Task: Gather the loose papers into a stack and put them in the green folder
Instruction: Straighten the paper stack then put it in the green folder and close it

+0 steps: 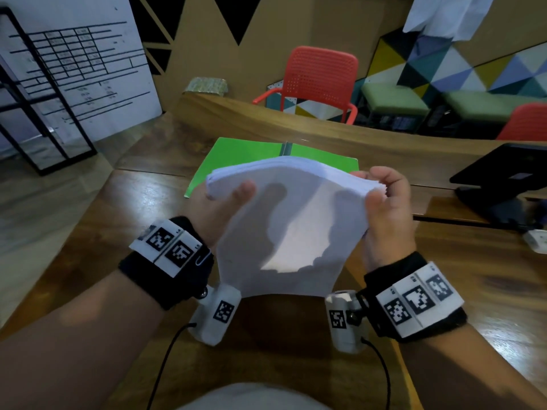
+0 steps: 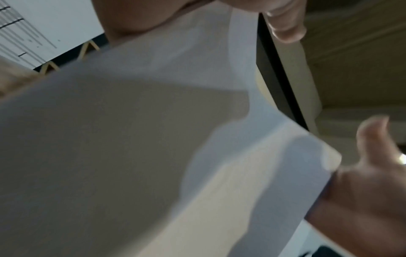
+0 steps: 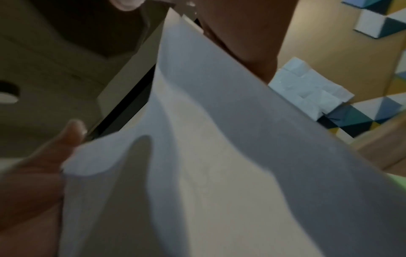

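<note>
A stack of white papers [image 1: 284, 220] is held upright above the wooden table, its far edge bowed toward the folder. My left hand [image 1: 228, 202] grips the stack's left edge, thumb on the near face. My right hand [image 1: 384, 196] grips the right edge, thumb on the near face and fingers curled behind. The green folder [image 1: 236, 155] lies open flat on the table just beyond the stack, partly hidden by it. The papers [image 2: 153, 147] fill the left wrist view, and the same sheets [image 3: 219, 156] fill the right wrist view.
A black laptop [image 1: 503, 173] stands at the right of the table, with a small white box [image 1: 537, 239] near it. A red chair [image 1: 319, 81] stands behind the table's far edge [image 1: 325, 122]. A black metal rack [image 1: 38, 93] stands at the left.
</note>
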{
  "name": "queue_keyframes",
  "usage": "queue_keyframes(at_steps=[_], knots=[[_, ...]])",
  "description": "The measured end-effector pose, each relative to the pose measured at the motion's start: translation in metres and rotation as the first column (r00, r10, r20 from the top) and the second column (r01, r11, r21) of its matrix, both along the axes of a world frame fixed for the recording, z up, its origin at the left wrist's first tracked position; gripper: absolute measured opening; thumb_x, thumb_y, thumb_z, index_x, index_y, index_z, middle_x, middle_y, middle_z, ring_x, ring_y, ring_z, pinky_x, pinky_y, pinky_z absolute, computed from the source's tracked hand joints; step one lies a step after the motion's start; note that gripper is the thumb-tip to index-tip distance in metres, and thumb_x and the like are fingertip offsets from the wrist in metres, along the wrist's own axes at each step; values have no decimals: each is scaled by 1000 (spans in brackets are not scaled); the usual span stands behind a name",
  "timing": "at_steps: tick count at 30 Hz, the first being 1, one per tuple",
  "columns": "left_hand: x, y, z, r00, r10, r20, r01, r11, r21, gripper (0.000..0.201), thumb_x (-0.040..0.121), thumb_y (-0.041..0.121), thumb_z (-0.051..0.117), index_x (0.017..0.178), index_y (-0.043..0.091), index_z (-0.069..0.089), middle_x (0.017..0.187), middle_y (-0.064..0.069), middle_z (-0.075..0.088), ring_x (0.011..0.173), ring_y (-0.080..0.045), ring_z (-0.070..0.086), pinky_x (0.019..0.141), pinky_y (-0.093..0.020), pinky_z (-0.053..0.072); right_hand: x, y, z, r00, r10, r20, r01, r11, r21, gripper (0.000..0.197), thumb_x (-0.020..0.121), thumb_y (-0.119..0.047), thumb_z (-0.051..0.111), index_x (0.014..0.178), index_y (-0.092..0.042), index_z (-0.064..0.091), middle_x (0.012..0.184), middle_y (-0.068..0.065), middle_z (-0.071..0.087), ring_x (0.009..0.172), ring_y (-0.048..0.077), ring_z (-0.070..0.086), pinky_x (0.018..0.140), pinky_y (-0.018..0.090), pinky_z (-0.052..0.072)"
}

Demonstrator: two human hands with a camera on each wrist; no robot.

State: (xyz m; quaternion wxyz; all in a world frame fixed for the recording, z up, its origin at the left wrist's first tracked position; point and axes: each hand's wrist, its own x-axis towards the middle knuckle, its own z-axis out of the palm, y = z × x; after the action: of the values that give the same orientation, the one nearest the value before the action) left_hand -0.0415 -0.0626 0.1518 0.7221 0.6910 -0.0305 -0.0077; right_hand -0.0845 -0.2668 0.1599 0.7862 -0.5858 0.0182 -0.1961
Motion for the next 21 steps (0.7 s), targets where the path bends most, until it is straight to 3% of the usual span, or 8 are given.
queue_keyframes(at_steps=[3, 5, 11, 14, 16, 18, 19, 21], knots=[[-4, -4, -8, 987, 144, -71, -134, 982, 132, 34, 40, 58, 79, 66, 38, 74, 66, 10, 74, 72, -12, 70, 85, -47, 56, -4, 16, -7, 988, -153, -10, 143, 944, -297, 41, 62, -22, 81, 84, -33, 49, 87, -9, 53, 74, 10, 57, 65, 36, 52], [-10, -9, -2, 974, 214, -75, -204, 971, 123, 44, 34, 61, 79, 69, 34, 74, 77, 0, 76, 80, -20, 72, 82, -51, 56, -2, 19, -2, 959, -282, 10, 270, 906, -326, 36, 71, -5, 75, 76, -30, 50, 80, -11, 51, 64, -1, 51, 61, 23, 47], [-23, -15, 17, 988, 130, 88, -133, 991, 20, 66, 52, 45, 76, 104, 7, 64, 99, -20, 70, 92, -38, 67, 79, -60, 53, -15, 14, 6, 952, -275, 134, 302, 915, -268, 37, 73, -2, 72, 76, -31, 49, 80, -10, 51, 67, 1, 52, 59, 18, 47], [-22, -14, 1, 991, 116, 65, -123, 985, 123, 71, 51, 45, 78, 109, 8, 60, 98, -11, 70, 88, -24, 69, 80, -40, 58, -12, 14, -1, 968, -251, 16, 242, 914, -324, 38, 75, 4, 71, 76, -27, 48, 75, -10, 49, 53, -8, 49, 51, 8, 41], [-19, -12, -7, 984, 175, 19, -175, 971, 165, 44, 65, 31, 78, 98, 8, 60, 80, 3, 65, 61, 7, 63, 58, -7, 52, -10, 9, 3, 977, -210, -47, 181, 921, -346, 37, 74, 2, 72, 78, -27, 48, 77, -10, 50, 51, -8, 48, 50, 8, 41], [-19, -11, -4, 975, 216, -50, -203, 960, 193, 16, 72, 20, 75, 77, 16, 60, 63, 11, 58, 38, 12, 53, 38, 0, 38, -9, 3, 14, 976, -210, -66, 165, 895, -414, 38, 72, -5, 76, 90, -24, 48, 87, -9, 50, 61, -6, 50, 59, 9, 44], [-18, -10, -2, 980, 195, -40, -184, 964, 192, 14, 72, 19, 75, 69, 17, 61, 58, 14, 59, 36, 12, 53, 37, 0, 39, -9, -3, 21, 954, -287, -83, 191, 801, -568, 46, 69, -16, 79, 101, -24, 47, 98, -8, 51, 78, -3, 53, 74, 15, 47], [-16, -11, 8, 987, 158, 37, -162, 964, 212, 13, 70, 18, 77, 66, 20, 64, 44, 20, 61, 41, 13, 55, 43, -1, 43, -11, -7, 37, 888, -454, -80, 126, 405, -906, 81, 58, -45, 80, 126, -30, 38, 132, -2, 40, 125, 16, 39, 101, 45, 38]])
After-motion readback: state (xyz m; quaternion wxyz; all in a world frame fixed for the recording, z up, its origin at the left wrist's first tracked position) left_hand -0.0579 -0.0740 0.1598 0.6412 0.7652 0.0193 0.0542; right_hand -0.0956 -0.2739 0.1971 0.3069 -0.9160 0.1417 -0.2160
